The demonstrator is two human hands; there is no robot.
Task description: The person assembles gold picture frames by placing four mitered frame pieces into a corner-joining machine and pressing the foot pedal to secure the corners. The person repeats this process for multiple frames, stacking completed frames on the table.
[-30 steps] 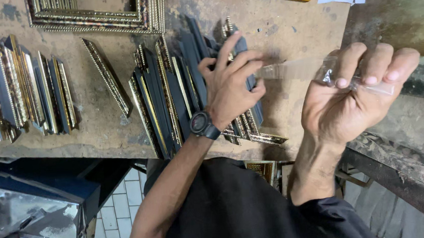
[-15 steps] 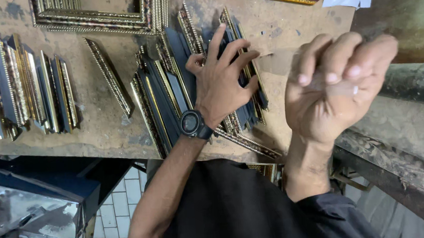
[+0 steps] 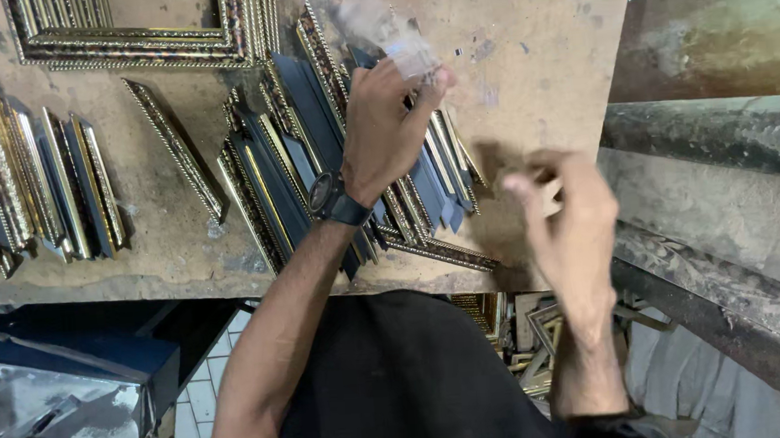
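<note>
Left hand (image 3: 392,123) fingers (image 3: 426,79) pinch a small clear, blurred scrap of film (image 3: 411,57), held just above the pile of dark frame mouldings (image 3: 313,160). A black wristwatch (image 3: 334,200) sits on that wrist. Right hand (image 3: 568,216) is motion-blurred, fingers curled inward; whether they grasp anything cannot be told. It hangs right of the pile, over the near edge of the worn brown surface (image 3: 535,62). A single gold-beaded strip (image 3: 175,152) lies just left of the pile. Further left of the pile stands a second row of mouldings (image 3: 30,180). Behind the pile lies an assembled ornate frame (image 3: 140,40).
</note>
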